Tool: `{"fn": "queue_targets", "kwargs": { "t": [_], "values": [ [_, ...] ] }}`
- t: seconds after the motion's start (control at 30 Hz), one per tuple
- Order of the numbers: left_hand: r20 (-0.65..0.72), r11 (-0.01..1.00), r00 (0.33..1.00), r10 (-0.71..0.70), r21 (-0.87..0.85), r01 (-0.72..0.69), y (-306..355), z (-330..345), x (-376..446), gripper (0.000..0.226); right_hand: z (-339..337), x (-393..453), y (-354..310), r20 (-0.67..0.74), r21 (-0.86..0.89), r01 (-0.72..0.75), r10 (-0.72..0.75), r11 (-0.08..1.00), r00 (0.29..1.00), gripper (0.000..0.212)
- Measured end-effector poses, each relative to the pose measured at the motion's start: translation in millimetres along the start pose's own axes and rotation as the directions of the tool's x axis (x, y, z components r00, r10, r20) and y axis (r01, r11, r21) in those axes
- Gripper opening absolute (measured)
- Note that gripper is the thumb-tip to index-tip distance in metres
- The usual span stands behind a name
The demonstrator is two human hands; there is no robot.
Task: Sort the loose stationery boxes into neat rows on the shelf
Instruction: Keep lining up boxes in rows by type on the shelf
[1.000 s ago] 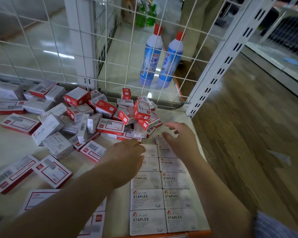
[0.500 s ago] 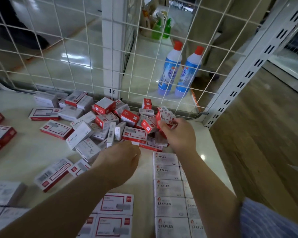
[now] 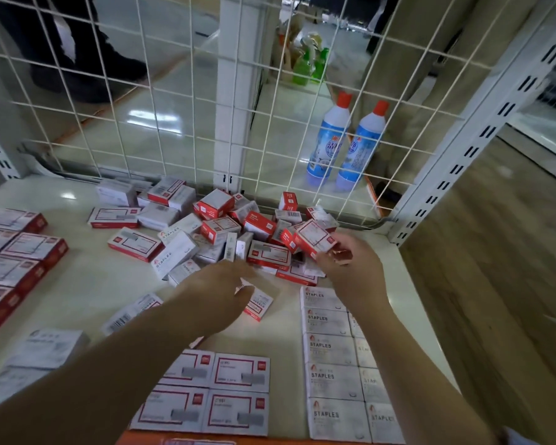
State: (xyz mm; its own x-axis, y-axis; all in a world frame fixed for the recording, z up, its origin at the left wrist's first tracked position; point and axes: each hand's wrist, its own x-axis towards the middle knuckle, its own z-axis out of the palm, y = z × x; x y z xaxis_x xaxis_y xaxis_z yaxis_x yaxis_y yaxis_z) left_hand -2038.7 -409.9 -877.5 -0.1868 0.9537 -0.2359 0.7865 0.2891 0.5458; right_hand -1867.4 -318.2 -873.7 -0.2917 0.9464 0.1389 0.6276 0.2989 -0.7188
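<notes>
A heap of loose red-and-white stationery boxes (image 3: 219,232) lies at the back of the cream shelf (image 3: 87,284). My right hand (image 3: 350,268) grips a small red-and-white box (image 3: 313,240) lifted off the heap's right side. My left hand (image 3: 219,290) hovers knuckles-up over a small box (image 3: 259,305) lying flat on the shelf; whether it touches the box is hidden. White STAPLES boxes (image 3: 329,350) stand in two neat rows at the front right. Flat red-framed boxes (image 3: 238,374) form rows at the front middle.
A white wire grid (image 3: 174,101) closes the shelf's back. A slotted upright post (image 3: 469,149) marks the right corner. Two blue cleaner bottles (image 3: 328,139) stand behind the grid. More red boxes (image 3: 20,252) sit in rows at the left. An orange strip (image 3: 180,440) edges the front.
My right hand reached into the heap, closed on a small red-and-white box and lifted it. My left hand stayed low in front of the heap. The camera tilted up and left.
</notes>
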Motion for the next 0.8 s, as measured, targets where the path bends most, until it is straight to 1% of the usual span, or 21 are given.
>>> {"fn": "queue_targets", "kwargs": {
  "t": [0.03,0.1,0.2,0.3,0.37,0.47,0.53,0.63,0.7,0.77,0.8],
  "values": [
    [0.011,0.999,1.0,-0.003,-0.048,0.004,-0.3,-1.3,-2.8,0.029,-0.7,-6.5,-0.7,0.033,-0.009,0.014,-0.013,1.0,0.999,0.014],
    [0.016,0.989,1.0,-0.009,-0.148,0.012,0.4,-1.8,-9.1,0.03,0.7,-19.8,0.8,0.069,-0.012,0.064,-0.063,0.998,0.996,0.026],
    [0.0,0.95,1.0,-0.014,-0.313,0.013,5.2,3.1,-19.1,0.031,6.7,-40.5,-0.2,0.104,0.014,0.17,-0.171,0.985,0.98,0.04],
    [-0.03,0.899,0.999,-0.039,-0.437,0.022,10.5,7.1,-24.8,0.031,12.0,-52.2,-0.2,0.107,0.011,0.256,-0.256,0.967,0.961,0.055],
    [-0.026,0.896,0.998,-0.051,-0.443,0.034,10.9,7.0,-25.8,0.031,12.9,-56.2,0.2,0.114,0.007,0.258,-0.258,0.966,0.959,0.059],
    [-0.006,0.904,0.999,-0.051,-0.425,0.044,8.8,5.4,-25.0,0.029,11.4,-59.2,-1.6,0.136,0.015,0.255,-0.255,0.967,0.957,0.06],
    [-0.003,0.896,0.998,-0.058,-0.442,0.051,9.1,4.8,-25.5,0.028,8.9,-59.7,-3.5,0.156,0.058,0.247,-0.254,0.967,0.955,0.059],
    [0.002,0.888,0.998,-0.065,-0.457,0.058,10.6,6.1,-27.1,0.026,6.5,-59.1,-0.9,0.216,0.117,0.193,-0.215,0.974,0.953,0.059],
    [0.0,0.885,0.998,-0.057,-0.463,0.051,10.4,7.9,-28.2,0.02,6.7,-58.5,3.2,0.23,0.129,0.157,-0.183,0.979,0.956,0.056],
    [0.007,0.876,0.998,-0.059,-0.478,0.055,9.4,8.9,-28.9,0.008,7.0,-57.9,6.2,0.234,0.115,0.14,-0.163,0.983,0.958,0.055],
    [0.015,0.875,0.998,-0.056,-0.481,0.056,8.4,9.8,-29.1,0.009,7.0,-57.7,7.2,0.24,0.11,0.137,-0.16,0.984,0.957,0.054]
  ]
}}
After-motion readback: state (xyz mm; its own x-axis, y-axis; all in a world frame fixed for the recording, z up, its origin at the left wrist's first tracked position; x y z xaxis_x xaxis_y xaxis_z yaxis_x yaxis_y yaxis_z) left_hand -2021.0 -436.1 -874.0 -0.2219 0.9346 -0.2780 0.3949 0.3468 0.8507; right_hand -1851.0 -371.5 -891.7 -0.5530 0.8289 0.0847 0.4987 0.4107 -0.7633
